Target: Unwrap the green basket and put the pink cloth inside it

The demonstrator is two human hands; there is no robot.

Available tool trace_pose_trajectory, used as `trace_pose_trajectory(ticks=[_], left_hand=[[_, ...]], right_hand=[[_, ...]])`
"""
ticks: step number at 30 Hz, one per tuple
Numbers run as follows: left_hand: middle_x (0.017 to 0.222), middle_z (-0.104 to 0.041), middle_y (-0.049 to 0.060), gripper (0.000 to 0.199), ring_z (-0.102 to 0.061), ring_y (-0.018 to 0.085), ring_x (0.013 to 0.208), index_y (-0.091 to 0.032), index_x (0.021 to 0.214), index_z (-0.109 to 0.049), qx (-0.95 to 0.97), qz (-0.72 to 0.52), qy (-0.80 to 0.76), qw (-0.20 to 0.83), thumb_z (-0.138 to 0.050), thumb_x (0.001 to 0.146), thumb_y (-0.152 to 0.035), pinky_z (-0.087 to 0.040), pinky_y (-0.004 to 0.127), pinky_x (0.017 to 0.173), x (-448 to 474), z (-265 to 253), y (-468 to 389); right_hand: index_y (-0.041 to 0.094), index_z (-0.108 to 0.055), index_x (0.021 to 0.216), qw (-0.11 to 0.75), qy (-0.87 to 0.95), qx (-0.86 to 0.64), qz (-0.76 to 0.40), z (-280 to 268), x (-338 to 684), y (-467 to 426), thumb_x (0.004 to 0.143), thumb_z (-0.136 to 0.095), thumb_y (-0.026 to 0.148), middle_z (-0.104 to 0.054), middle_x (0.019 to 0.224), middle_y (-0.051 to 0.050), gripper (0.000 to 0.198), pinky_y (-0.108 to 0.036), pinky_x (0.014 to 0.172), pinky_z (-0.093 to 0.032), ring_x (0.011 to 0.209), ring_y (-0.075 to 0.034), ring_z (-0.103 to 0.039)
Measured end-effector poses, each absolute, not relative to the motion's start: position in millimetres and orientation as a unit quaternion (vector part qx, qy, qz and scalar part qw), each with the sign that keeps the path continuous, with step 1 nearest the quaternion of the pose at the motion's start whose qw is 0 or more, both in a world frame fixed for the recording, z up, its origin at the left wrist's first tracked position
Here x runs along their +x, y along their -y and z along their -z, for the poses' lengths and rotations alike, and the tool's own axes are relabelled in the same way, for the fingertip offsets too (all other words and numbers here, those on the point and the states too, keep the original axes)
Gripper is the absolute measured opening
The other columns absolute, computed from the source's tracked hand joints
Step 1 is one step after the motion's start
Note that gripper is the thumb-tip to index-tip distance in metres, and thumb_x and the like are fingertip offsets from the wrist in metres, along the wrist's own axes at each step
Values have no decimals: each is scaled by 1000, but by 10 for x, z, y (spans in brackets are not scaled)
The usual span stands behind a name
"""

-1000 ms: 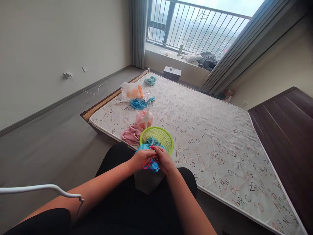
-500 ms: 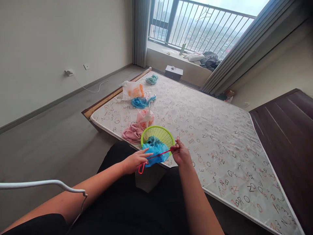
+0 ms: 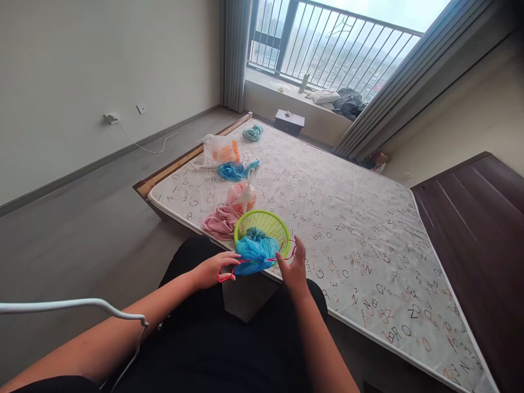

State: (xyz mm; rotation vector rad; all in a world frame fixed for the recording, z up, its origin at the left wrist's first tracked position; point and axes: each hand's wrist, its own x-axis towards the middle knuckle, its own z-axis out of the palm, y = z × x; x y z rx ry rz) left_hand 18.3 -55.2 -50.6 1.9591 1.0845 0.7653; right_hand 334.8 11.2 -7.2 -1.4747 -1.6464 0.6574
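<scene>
Letter-printed mattress [image 3: 347,218] fills grey-floored room [image 3: 82,229] — curtains [image 3: 233,54] open.

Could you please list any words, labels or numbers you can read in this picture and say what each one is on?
"ZERO": scattered capital letters printed all over the mattress cover; some groups near its lower right seem to spell it, the rest read only as loose letters.
White plastic bag: orange print, too blurred to read.
Green bottle on the window ledge: too small to read.
</scene>
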Motion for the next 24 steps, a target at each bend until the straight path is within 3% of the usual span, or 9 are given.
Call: trace_pose_trajectory(ticks=[3,7,9,11,15,19,22,24], left_hand=[[149,-64,16,76,-54,37,145,-26,144,-66,788,-275,-434,340,-89,78,-53,-42,56,123,28,564,575],[156,-58,15,90,-45,40,152,-30,157,-53,782,-207,-510,294,-89,78,-52,-25,67,128,-228,582,571],[158,-57,14,84,-41,40,155,-30,158,-51,766,-176,-550,281,-85,83,-46,-21,69,128,-310,609,578],[156,-59,13,73,-41,39,155,-28,156,-54,759,-162,-570,270,-78,87,-40,-20,69,128,-336,657,583],[144,-69,10,48,-49,33,149,-27,139,-67,753,-189,-580,247,-69,92,-33,-23,63,129,-292,773,547],[133,-74,11,30,-57,31,141,-23,121,-74,695,-244,-643,210,-59,96,-31,-30,56,127,-289,847,481],[129,-75,12,27,-61,30,134,-21,113,-74,662,-267,-676,181,-54,98,-30,-32,55,125,-308,864,467],[128,-75,11,24,-63,30,130,-22,110,-74,656,-271,-683,173,-54,97,-29,-32,55,124,-320,866,473]], right_hand=[[31,-56,149,268,765,-552,-194,192,3239,98,87,-75,38,-53,158,-13,65,-63,121,-31,152,-39,-39],[28,-76,110,215,776,-548,-226,232,3185,130,90,-67,23,-75,112,-9,22,-51,109,-40,116,-30,-64],[28,-76,88,246,761,-538,-267,143,3184,25,91,-66,27,-73,93,-7,10,-43,99,-44,98,-26,-64],[29,-74,81,295,733,-533,-304,-45,3173,-141,89,-69,34,-71,87,-6,11,-40,91,-46,90,-25,-61],[27,-71,81,349,686,-551,-323,-740,3067,-620,84,-74,44,-68,80,-4,17,-37,78,-47,75,-22,-56],[23,-67,85,321,736,-527,-278,-1671,2757,-1238,89,-71,37,-64,73,-1,15,-34,69,-48,68,-17,-58],[20,-63,89,319,732,-490,-348,-2265,2365,-1718,93,-70,35,-62,71,2,18,-31,62,-51,61,-13,-61],[18,-61,92,327,721,-442,-421,-2533,2064,-2029,96,-68,33,-65,78,0,17,-32,65,-54,67,-13,-67]])
